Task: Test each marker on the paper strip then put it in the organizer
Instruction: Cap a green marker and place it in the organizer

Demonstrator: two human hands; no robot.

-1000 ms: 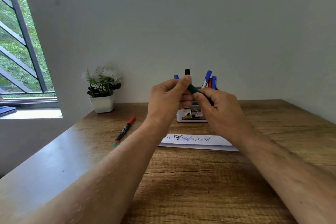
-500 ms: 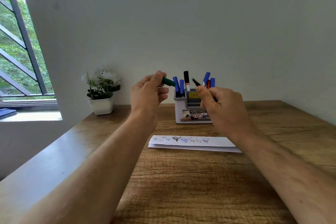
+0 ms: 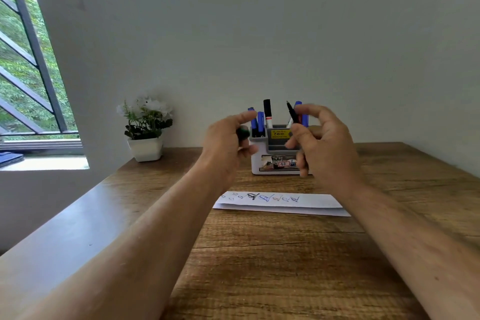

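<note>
We had the uncapped marker [image 3: 293,114] pinched in the right hand [image 3: 322,143] grip, tip up, and the green cap [image 3: 243,132] held in the left hand [image 3: 226,145] grip, both above the paper strip [image 3: 283,201] lying on the counter [image 3: 259,254] below. We judged the marker light, stiff and slick, so best held mid-barrel, clear of the wet tip. The organizer [image 3: 262,161] sat just behind both grips.

Grainy wood table [image 3: 285,267], white paper strip [image 3: 311,202]

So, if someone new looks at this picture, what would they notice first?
Two raised hands at centre: the left hand holds a green cap, the right hand an uncapped marker. Behind them stands the organizer with markers; the scribbled paper strip lies nearer on the wooden table.
</note>
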